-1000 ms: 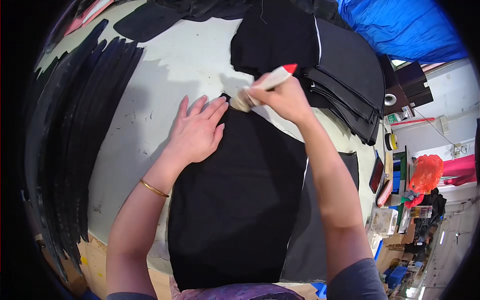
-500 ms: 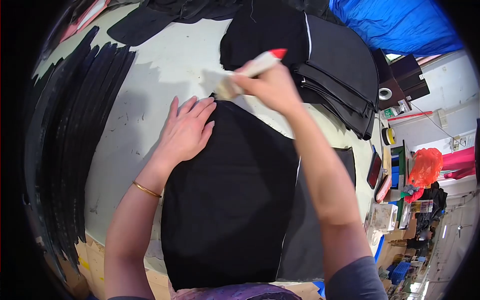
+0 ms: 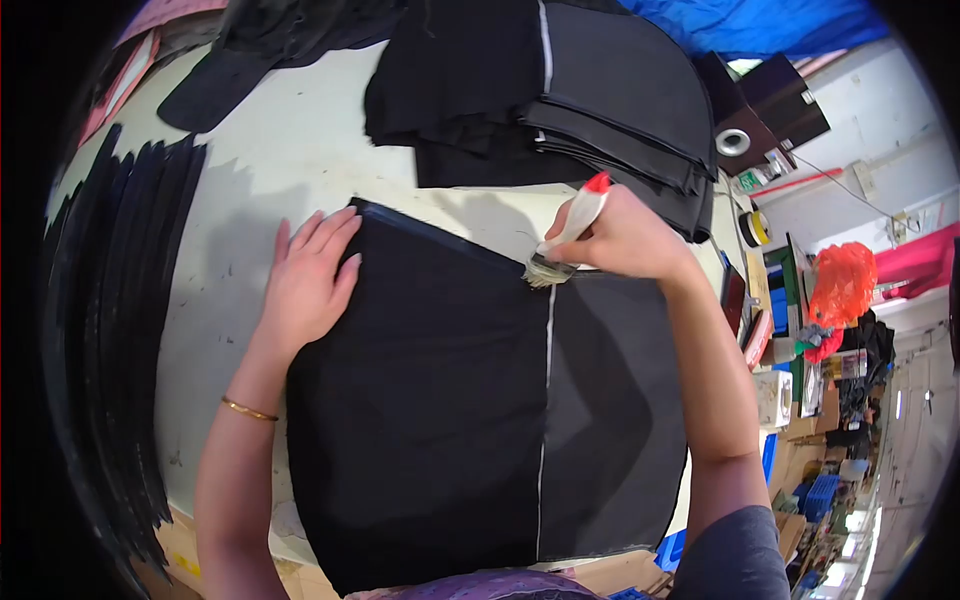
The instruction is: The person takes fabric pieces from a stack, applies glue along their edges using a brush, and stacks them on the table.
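Note:
A black fabric panel (image 3: 430, 400) lies flat before me, with a white line (image 3: 545, 400) dividing it from a dark grey section on the right. My left hand (image 3: 313, 285) rests open, fingers spread, on the panel's upper left corner and the tabletop beside it. In my right hand (image 3: 625, 235) is a paintbrush (image 3: 580, 225) with a pale handle and a red tip. Its bristles touch the panel's top edge near the white line. A slightly shiny strip (image 3: 440, 235) runs along the slanted edge between my hands.
Long black strips (image 3: 130, 330) lie in a row on the left of the white table (image 3: 290, 130). Folded black and grey panels (image 3: 620, 90) are stacked at the back right. Rolls of tape (image 3: 733, 142) and a red plastic bag (image 3: 842, 285) are on the right.
The paintbrush has moved right along the panel's top edge, from beside my left hand to the white line. My left hand still presses the corner. The view has shifted.

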Demonstrator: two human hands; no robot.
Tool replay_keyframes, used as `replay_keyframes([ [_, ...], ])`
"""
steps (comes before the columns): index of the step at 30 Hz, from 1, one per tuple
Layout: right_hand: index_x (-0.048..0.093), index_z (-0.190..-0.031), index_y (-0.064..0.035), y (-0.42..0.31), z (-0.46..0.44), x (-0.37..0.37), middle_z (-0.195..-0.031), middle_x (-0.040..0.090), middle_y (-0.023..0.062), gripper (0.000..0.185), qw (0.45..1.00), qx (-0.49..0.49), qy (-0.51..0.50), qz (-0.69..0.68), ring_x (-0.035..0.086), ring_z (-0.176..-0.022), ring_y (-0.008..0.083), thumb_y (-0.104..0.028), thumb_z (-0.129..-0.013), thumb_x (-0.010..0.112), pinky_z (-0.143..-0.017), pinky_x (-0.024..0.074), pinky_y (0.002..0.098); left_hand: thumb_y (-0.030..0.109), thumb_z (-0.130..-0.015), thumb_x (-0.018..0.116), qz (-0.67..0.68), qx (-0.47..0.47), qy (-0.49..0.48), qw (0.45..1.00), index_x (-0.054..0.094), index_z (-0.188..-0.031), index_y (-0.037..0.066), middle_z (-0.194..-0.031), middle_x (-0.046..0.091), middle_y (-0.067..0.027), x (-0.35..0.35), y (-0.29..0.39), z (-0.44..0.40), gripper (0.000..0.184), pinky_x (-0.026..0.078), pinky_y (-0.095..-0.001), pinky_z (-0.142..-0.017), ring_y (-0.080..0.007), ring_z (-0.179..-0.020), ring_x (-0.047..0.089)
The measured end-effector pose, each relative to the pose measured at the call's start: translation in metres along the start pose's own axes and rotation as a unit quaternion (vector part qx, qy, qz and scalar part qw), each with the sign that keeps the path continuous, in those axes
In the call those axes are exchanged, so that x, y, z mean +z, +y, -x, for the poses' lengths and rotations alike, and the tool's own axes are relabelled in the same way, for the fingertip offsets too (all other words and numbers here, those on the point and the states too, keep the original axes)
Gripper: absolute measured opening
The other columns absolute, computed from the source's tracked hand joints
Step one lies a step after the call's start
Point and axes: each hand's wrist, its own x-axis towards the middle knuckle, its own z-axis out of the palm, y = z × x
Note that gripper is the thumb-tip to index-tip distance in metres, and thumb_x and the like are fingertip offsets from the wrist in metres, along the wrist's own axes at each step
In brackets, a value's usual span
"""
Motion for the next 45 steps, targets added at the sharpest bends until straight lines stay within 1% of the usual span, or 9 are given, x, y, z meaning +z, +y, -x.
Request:
replay_keyframes([
  [7,0.072,-0.087,-0.0027,0.038,0.035,-0.009,-0.074,0.067,0.0020,0.014,0.999,-0.045,-0.005,-0.020,0.055,-0.064,0.0111,-0.009,-0.074,0.073,-0.062,0.0436,0.0242,0.014,-0.090,0.053,0.023,0.001,-0.016,1.000,0.053,-0.129,0.007,-0.137,0.052,-0.0022,0.002,0.001,-0.003,0.040,0.023,-0.0506,-0.114,-0.0305,-0.130,0.044],
  [16,0.073,-0.088,-0.0061,0.181,0.082,-0.081,-0.077,0.067,0.0023,0.019,0.985,0.129,0.098,0.063,0.056,-0.066,0.0118,-0.007,-0.070,0.077,-0.066,0.0455,0.0241,0.010,-0.089,0.052,0.020,-0.007,-0.027,0.999,0.052,-0.129,0.006,-0.138,0.051,-0.0043,0.002,0.005,-0.005,0.040,0.021,-0.0497,-0.115,-0.0308,-0.132,0.042],
  [27,0.073,-0.088,-0.0051,0.179,0.095,-0.088,-0.078,0.067,0.0027,0.016,0.978,0.109,0.154,0.088,0.056,-0.068,0.0139,-0.007,-0.073,0.075,-0.066,0.0450,0.0254,0.007,-0.088,0.054,0.022,0.000,-0.019,1.000,0.053,-0.128,0.005,-0.137,0.051,-0.0081,0.005,0.003,-0.008,0.040,0.025,-0.0459,-0.114,-0.0313,-0.131,0.042],
  [33,0.065,-0.087,-0.0022,0.212,0.128,-0.064,-0.076,0.062,0.0037,0.011,0.937,0.094,0.299,0.152,0.052,-0.067,0.0149,-0.012,-0.084,0.061,-0.065,0.0430,0.0264,0.007,-0.086,0.058,0.108,-0.022,0.052,0.992,0.055,-0.123,0.004,-0.120,0.058,-0.0108,-0.007,-0.001,0.013,0.037,0.045,-0.0360,-0.090,-0.0264,-0.098,0.056],
  [35,0.061,-0.086,-0.0036,0.222,0.178,-0.048,-0.073,0.058,0.0057,0.015,0.883,0.147,0.428,-0.127,0.052,-0.066,0.0145,-0.017,-0.088,0.055,-0.062,0.0422,0.0258,0.007,-0.086,0.060,0.192,-0.147,0.041,0.969,0.057,-0.118,0.003,-0.105,0.061,-0.0093,-0.027,0.013,0.028,0.033,0.047,-0.0324,-0.076,-0.0220,-0.081,0.055],
  [38,0.057,-0.101,-0.0031,0.194,0.259,0.006,-0.067,0.056,0.0014,0.019,0.877,0.341,0.339,-0.003,0.049,-0.054,0.0121,-0.015,-0.086,0.057,-0.049,0.0387,0.0235,0.013,-0.085,0.065,0.279,-0.281,-0.013,0.918,0.060,-0.092,0.000,-0.071,0.055,-0.0028,-0.044,0.002,0.083,0.016,0.040,-0.0285,-0.055,-0.0138,-0.056,0.042],
  [41,0.049,-0.119,-0.0034,0.148,0.304,0.063,-0.076,0.060,0.0084,0.043,0.889,0.414,0.185,-0.060,0.052,-0.058,0.0131,-0.003,-0.079,0.066,-0.052,0.0420,0.0246,0.018,-0.084,0.067,0.341,-0.285,-0.154,0.882,0.053,-0.072,0.001,-0.059,0.045,-0.0015,-0.055,-0.013,0.110,0.025,0.038,-0.0301,-0.055,-0.0140,-0.056,0.042],
  [43,0.051,-0.118,-0.0030,0.150,0.310,0.090,-0.086,0.063,0.0110,0.042,0.895,0.383,0.208,-0.094,0.054,-0.061,0.0149,-0.006,-0.079,0.068,-0.057,0.0445,0.0260,0.025,-0.088,0.060,0.222,-0.199,-0.031,0.954,0.048,-0.068,-0.001,-0.061,0.051,-0.0101,-0.047,-0.014,0.098,0.035,0.039,-0.0378,-0.059,-0.0239,-0.057,0.044],
  [45,0.052,-0.119,-0.0031,0.159,0.305,0.097,-0.087,0.063,0.0104,0.042,0.903,0.366,0.222,0.025,0.054,-0.061,0.0162,-0.006,-0.080,0.068,-0.059,0.0456,0.0269,0.027,-0.089,0.058,0.175,-0.249,-0.008,0.952,0.051,-0.075,-0.001,-0.065,0.055,-0.0123,-0.046,-0.001,0.083,0.032,0.042,-0.0390,-0.063,-0.0268,-0.060,0.048],
])
